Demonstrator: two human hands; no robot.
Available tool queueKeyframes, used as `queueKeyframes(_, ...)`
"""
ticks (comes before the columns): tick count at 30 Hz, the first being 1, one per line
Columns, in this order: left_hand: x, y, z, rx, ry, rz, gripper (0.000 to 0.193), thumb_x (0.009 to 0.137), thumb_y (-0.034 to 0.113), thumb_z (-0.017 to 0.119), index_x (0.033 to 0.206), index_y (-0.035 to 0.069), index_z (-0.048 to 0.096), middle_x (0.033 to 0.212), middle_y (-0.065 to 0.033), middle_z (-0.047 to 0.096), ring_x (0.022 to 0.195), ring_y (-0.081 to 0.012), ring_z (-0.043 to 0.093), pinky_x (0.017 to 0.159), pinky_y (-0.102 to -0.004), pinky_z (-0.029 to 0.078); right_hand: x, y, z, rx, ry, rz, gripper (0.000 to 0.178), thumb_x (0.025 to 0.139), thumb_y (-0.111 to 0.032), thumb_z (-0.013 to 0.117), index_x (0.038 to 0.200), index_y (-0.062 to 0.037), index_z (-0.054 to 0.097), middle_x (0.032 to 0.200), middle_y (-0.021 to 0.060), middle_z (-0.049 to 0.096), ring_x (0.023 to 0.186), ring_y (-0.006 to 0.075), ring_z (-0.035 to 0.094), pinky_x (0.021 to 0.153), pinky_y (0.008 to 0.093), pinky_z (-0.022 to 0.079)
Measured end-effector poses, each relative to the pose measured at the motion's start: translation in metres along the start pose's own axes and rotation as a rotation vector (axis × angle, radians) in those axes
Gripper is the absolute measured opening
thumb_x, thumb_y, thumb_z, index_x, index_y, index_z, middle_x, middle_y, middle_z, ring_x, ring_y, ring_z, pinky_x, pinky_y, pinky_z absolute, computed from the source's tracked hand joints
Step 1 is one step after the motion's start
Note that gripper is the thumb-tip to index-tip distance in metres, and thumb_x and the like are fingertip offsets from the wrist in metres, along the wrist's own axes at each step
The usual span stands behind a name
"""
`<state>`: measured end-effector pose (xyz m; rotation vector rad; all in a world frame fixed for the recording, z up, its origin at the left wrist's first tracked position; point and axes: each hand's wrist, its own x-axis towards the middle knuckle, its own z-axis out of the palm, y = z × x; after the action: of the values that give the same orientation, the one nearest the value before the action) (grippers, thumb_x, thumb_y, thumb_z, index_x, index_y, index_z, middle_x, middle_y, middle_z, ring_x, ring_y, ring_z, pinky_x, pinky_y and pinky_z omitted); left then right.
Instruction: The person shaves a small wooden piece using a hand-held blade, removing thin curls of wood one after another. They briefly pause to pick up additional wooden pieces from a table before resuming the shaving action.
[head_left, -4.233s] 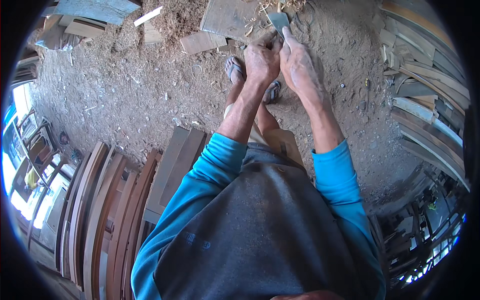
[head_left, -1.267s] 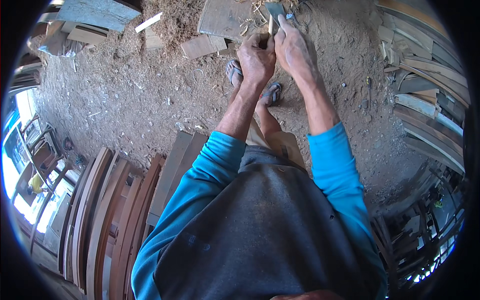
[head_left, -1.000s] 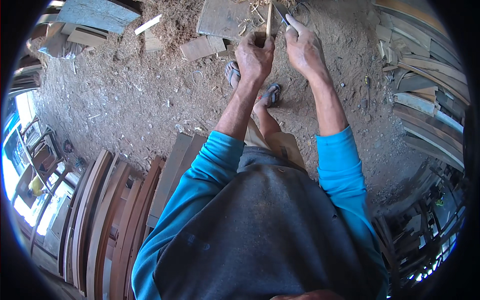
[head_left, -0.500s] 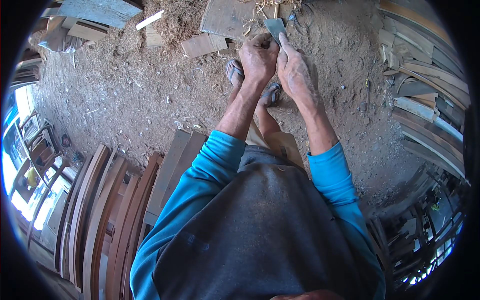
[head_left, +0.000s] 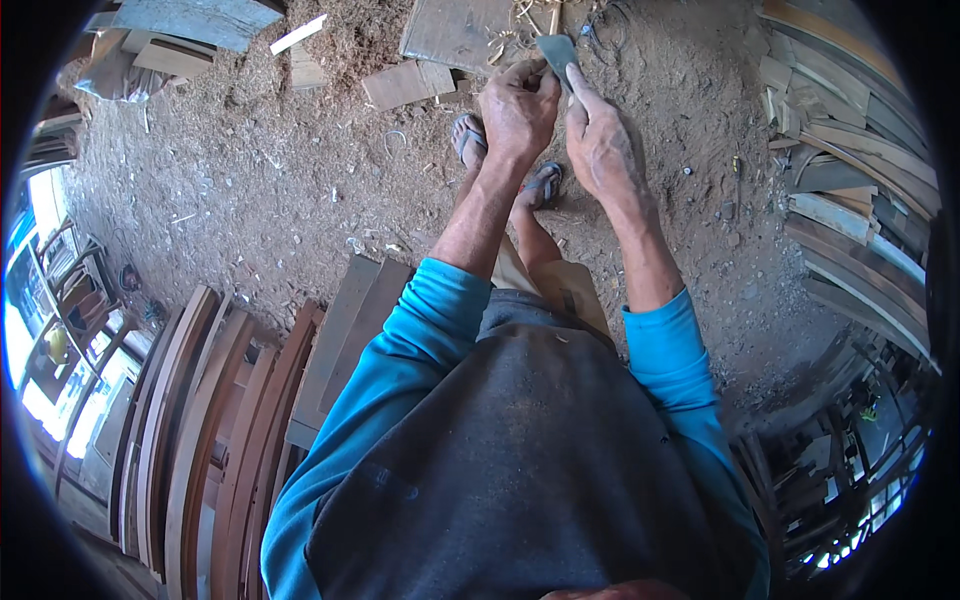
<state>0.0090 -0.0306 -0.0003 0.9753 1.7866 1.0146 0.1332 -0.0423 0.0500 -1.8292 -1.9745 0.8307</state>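
Note:
My right hand [head_left: 605, 145] is closed round a broad, flat grey-green knife blade [head_left: 557, 54], its index finger stretched along the metal. The handle is hidden in the palm. Just left of it, my left hand [head_left: 520, 112] is curled shut with its fingertips close to the blade's edge; what it grips cannot be made out. A thin pale stick [head_left: 555, 17] shows beyond the blade, amid curled wood shavings [head_left: 524, 14]. Below them a flat wooden board [head_left: 450, 35] lies on the ground.
Sandy ground [head_left: 280, 190] is strewn with sawdust and chips. Offcuts [head_left: 400, 88] lie left of my sandalled feet. Long planks [head_left: 235, 400] stand stacked at the lower left, and more boards [head_left: 860, 190] are piled at the right. A screwdriver-like tool [head_left: 738, 170] lies right of my hand.
My right hand and the knife have shifted slightly right, widening the gap between my hands. My left hand has stayed nearly in place.

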Motion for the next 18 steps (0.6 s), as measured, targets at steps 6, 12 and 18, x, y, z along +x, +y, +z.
queueKeyframes(6, -0.001, 0.004, 0.001, 0.014, -0.014, 0.020, 0.026, 0.092, 0.021, 0.076, 0.106, -0.001, 0.078, 0.088, -0.0170, 0.074, 0.075, -0.0244, 0.073, 0.070, -0.0350, 0.057, 0.047, -0.008, -0.003, -0.063, -0.011, 0.080, 0.041, 0.104, -0.024, 0.051, 0.138, -0.0054, 0.063, 0.091, 0.0289, 0.072, 0.089, 0.0447, 0.073, 0.080, 0.0510, 0.059)
queueKeyframes(12, 0.004, -0.012, -0.003, -0.035, 0.016, 0.106, 0.023, 0.093, 0.020, 0.075, 0.104, 0.000, 0.078, 0.072, -0.0126, 0.067, 0.063, -0.0208, 0.063, 0.063, -0.0373, 0.051, 0.024, -0.032, -0.016, -0.073, -0.140, 0.147, 0.041, 0.104, -0.024, 0.052, 0.140, -0.0068, 0.063, 0.090, 0.0286, 0.073, 0.090, 0.0434, 0.074, 0.080, 0.0520, 0.059)
queueKeyframes(18, 0.001, 0.002, -0.006, 0.043, -0.016, 0.117, 0.020, 0.093, 0.018, 0.073, 0.102, 0.001, 0.077, 0.069, -0.0128, 0.070, 0.060, -0.0196, 0.066, 0.061, -0.0359, 0.052, 0.026, -0.023, -0.011, -0.035, -0.106, 0.137, 0.042, 0.103, -0.023, 0.052, 0.140, -0.0052, 0.062, 0.092, 0.0277, 0.073, 0.088, 0.0439, 0.073, 0.080, 0.0503, 0.059)
